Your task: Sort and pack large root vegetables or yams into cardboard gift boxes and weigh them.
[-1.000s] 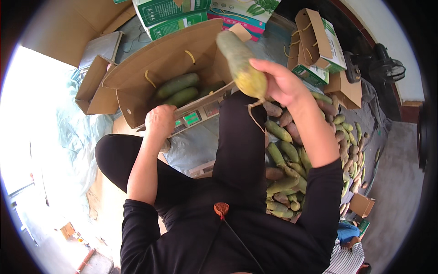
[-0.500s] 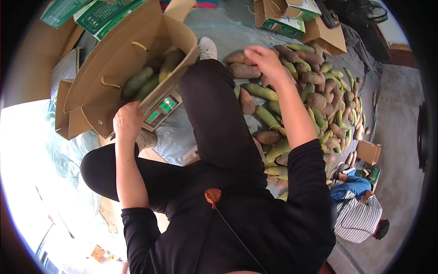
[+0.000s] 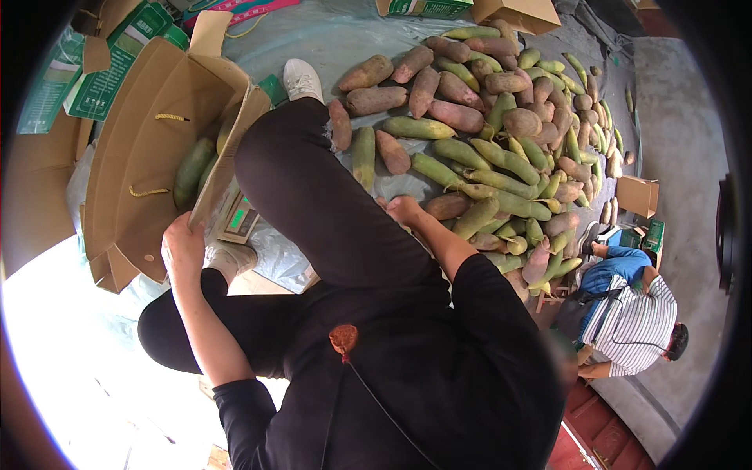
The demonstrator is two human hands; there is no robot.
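My left hand grips the near edge of a cardboard box, its fingers closed on the rim. Inside the box lie a few long green radishes, partly hidden by the side wall. Under the box's edge shows a scale with a lit green display. My right hand is low beside my thigh, close to the near side of a big heap of vegetables. Its fingers are mostly hidden, so whether it holds anything does not show. Nearest it are a reddish-brown root and a green radish.
Plastic sheeting covers the floor. Green printed cartons stand at far left, and an open carton at the back. At right another person in a striped shirt bends near a small cardboard box.
My right hand has come back from over the far-left part of the heap to beside my thigh. My left hand stays on the box rim. The whole view has shifted.
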